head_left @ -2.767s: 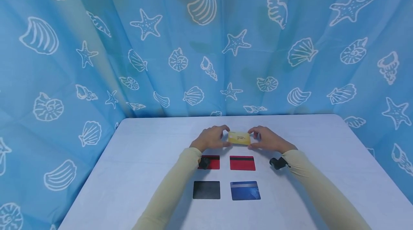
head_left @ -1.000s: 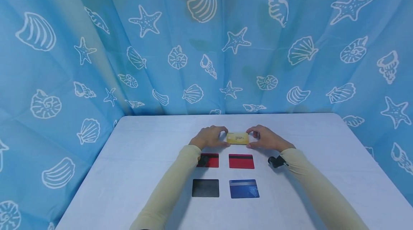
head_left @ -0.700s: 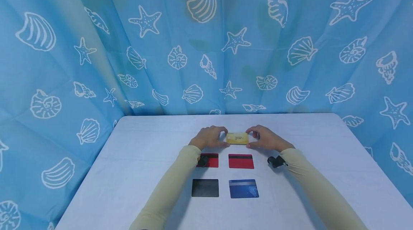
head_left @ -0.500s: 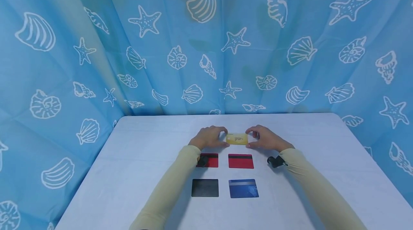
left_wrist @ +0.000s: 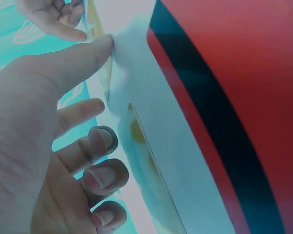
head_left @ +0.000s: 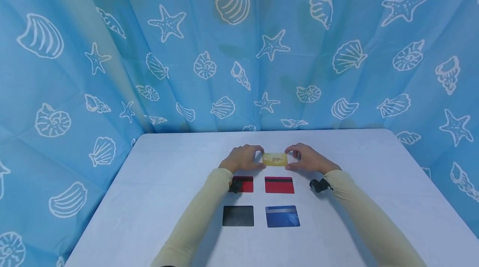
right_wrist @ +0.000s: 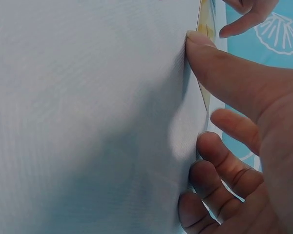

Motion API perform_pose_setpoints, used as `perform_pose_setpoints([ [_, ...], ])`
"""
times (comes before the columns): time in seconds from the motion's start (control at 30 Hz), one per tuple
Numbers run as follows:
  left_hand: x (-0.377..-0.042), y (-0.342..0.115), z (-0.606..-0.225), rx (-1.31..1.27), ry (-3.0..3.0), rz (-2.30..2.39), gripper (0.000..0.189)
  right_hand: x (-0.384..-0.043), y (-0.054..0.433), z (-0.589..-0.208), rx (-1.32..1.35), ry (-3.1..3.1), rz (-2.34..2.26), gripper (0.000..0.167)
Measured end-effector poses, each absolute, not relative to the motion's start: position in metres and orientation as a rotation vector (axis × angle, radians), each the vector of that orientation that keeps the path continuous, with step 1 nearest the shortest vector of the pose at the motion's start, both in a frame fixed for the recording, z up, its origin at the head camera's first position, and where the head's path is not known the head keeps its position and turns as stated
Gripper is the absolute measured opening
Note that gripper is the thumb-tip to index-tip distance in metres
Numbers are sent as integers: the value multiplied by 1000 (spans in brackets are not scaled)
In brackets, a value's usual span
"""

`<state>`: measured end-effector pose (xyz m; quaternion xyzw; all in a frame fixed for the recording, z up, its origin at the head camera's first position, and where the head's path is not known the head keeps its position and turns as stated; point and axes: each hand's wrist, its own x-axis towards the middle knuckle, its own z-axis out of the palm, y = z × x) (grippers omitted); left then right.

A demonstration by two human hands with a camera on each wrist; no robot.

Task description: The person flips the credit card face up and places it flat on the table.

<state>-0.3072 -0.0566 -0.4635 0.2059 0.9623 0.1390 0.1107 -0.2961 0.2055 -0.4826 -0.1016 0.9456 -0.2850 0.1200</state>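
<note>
A yellow card sits between both hands toward the far side of the table. The left hand pinches its left end between thumb and fingers; the right hand does the same at its right end. Nearly edge-on in the right wrist view, the yellow card has the right thumb against it. Below the left fingers, the left wrist view shows a pale card with a yellow spot, hidden by the left hand in the head view.
Nearer than the hands lie two red cards with dark stripes, a left one partly covered by the wrist camera and a right one. A black card and a blue card lie in front. A shell-print curtain hangs behind.
Both hands keep their hold on the yellow card, whose slant has altered slightly since the oldest frame. The head view has shifted a little. The other cards stay put.
</note>
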Motion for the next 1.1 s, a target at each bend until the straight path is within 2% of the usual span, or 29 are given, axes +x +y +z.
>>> perform_pose_setpoints([
  [0.17,-308,-66,-461,597,2847,473,63,-296,206,-479,-301,2781,-852,75],
  [0.33,-303,-81,-452,610,2853,570,62,-291,206,-471,-325,2831,-930,65],
  [0.73,-268,-111,-437,614,2911,724,61,-251,189,-441,-434,2992,-1123,50],
  [1.1,-239,-130,-421,529,2951,689,62,-235,150,-416,-560,3021,-1332,50],
])
